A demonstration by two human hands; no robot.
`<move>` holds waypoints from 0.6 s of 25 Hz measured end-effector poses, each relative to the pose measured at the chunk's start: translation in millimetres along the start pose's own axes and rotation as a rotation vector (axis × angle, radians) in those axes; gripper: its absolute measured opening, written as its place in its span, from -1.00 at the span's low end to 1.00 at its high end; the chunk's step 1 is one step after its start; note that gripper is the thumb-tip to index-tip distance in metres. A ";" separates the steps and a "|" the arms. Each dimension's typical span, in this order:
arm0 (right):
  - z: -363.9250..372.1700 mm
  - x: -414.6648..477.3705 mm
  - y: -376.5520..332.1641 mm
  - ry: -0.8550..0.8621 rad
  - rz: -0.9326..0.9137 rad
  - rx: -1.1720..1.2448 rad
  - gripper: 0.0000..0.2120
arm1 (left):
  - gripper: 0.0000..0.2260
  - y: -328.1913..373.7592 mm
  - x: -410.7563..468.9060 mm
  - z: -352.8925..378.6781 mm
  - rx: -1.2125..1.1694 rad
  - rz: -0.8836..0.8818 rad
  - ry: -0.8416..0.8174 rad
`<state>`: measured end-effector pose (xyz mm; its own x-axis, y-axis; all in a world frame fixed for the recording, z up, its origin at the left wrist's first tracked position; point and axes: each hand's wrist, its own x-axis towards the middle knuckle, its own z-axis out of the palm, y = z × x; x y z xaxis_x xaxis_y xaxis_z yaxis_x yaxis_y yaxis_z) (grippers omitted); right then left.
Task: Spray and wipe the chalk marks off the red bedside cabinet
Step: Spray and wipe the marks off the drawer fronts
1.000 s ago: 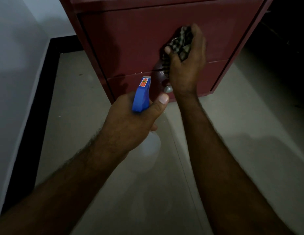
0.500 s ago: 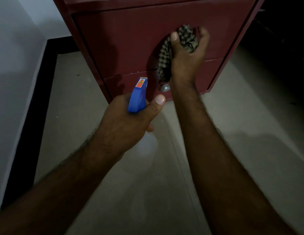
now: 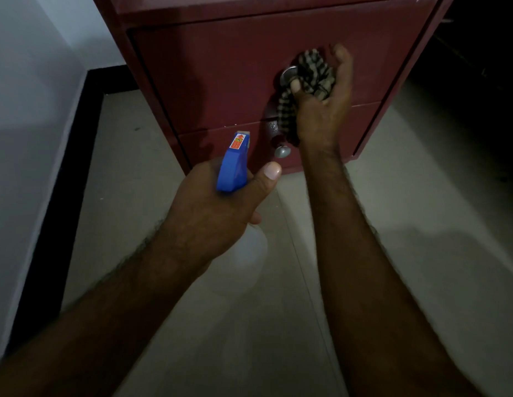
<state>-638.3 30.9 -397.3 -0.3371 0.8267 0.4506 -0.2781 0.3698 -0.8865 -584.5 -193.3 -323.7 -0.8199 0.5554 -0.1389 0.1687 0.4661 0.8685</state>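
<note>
The red bedside cabinet (image 3: 221,70) fills the top of the view, with two drawer fronts facing me. My right hand (image 3: 324,110) grips a checked cloth (image 3: 312,78) and holds it against the upper drawer, beside its metal knob (image 3: 288,73). A tail of the cloth hangs down over the seam between the drawers. My left hand (image 3: 212,213) grips a spray bottle by its blue trigger head (image 3: 234,164), nozzle aimed at the lower drawer. The bottle's pale body (image 3: 249,253) hangs below my fist. A pale smudge (image 3: 271,127) shows near the seam.
The lower drawer has a round metal knob (image 3: 282,151). Light floor tiles (image 3: 421,224) spread in front of the cabinet. A white wall (image 3: 26,110) with a black skirting (image 3: 77,167) runs along the left. The area right of the cabinet is dark.
My right hand with the cloth has turned and shifted up on the upper drawer, uncovering its metal knob. The left hand keeps the spray bottle in about the same place.
</note>
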 end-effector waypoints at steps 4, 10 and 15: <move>7.6 -0.3 -5.6 0.063 0.083 0.097 -0.40 | -0.52 0.1 -2.6 -1.1 -0.009 0.009 0.008; 8.9 -6.1 -5.2 -0.034 -0.140 -0.104 -0.25 | -0.49 -2.0 -0.8 -4.4 0.016 0.026 0.029; -6.1 6.9 0.0 -0.113 -0.121 -0.094 -0.29 | -0.48 -2.6 -1.5 -0.7 0.007 0.030 0.016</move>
<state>-635.1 39.1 -394.9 -0.4067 0.7225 0.5590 -0.2392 0.5064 -0.8285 -584.1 -195.8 -325.4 -0.8232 0.5579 -0.1054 0.1968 0.4545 0.8687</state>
